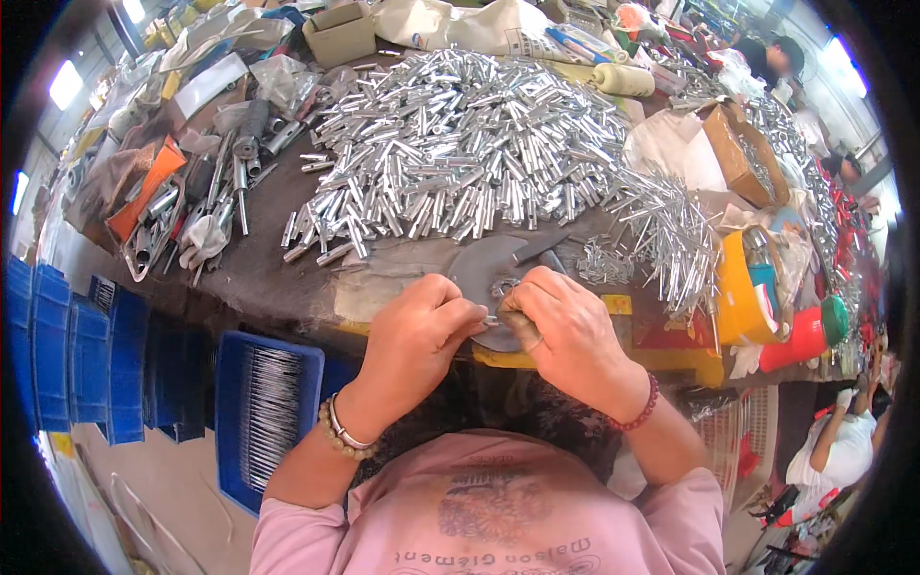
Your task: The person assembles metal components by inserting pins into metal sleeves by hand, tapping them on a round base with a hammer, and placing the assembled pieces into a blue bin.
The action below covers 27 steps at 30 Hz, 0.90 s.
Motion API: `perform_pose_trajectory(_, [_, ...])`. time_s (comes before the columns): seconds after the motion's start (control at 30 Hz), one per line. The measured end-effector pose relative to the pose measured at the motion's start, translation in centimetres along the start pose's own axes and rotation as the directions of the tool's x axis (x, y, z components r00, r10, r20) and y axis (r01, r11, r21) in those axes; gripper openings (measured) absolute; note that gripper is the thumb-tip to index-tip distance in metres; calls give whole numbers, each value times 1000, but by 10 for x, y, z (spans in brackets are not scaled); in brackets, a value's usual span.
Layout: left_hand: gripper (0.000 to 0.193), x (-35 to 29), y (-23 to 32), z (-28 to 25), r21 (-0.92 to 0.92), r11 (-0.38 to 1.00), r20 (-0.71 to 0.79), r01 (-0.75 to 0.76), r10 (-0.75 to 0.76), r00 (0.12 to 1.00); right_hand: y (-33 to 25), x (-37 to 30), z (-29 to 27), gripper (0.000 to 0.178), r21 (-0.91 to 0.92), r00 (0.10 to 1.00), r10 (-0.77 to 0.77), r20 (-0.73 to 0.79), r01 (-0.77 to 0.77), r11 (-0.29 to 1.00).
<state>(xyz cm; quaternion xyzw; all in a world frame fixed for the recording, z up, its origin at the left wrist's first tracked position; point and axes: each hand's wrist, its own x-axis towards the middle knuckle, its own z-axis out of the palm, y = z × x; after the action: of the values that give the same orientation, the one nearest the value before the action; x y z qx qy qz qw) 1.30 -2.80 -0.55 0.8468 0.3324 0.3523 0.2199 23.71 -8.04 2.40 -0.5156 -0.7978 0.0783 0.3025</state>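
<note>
Both hands meet over a round grey metal plate (472, 271) at the bench's front edge. Thumb and fingers of my left hand (419, 328) are closed on the end of a small metal pin (491, 321). My right hand (565, 321) is pinched shut just beside it, its fingertips hiding whatever they grip. Behind the plate spreads a big heap of short silvery metal tubes (460, 144). Thin metal rods (671, 230) lie piled to the right, with small metal clips (606, 261) next to them. A dark flat bar (540, 247) rests across the plate's far edge.
A blue bin (314, 383) full of thin metal rods stands low at my left, near stacked blue crates (86, 355). Tools and an orange-handled item (144, 192) clutter the bench's left. On the right are a yellow container (740, 297), a red bottle (793, 340) and a cardboard box (733, 153).
</note>
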Motion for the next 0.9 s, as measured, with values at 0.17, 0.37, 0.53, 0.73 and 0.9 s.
perform_pose_trajectory(0.17, [16,0,1,-2,19,999,-3,-26,26,1000,-3,3,2,12,-67,998,-54,11,55,996])
perform_pose_trajectory(0.37, [16,1,0,-1,24,999,17,-28,27,999,-16,8,-3,11,-254,985,-157,73,170,952])
perform_pose_trajectory(0.53, [17,-1,-2,-1,-16,1000,14,22,-21,1000,-12,-1,-16,19,-242,995,-94,15,95,966])
perform_pose_trajectory(0.73, [16,2,5,-2,-62,997,23,47,-46,999,12,-41,-28,44,-369,947,300,-113,-320,873])
perform_pose_trajectory(0.9, [18,0,0,1,-58,997,15,41,-40,999,5,-54,-36,46,-94,933,289,-215,-315,944])
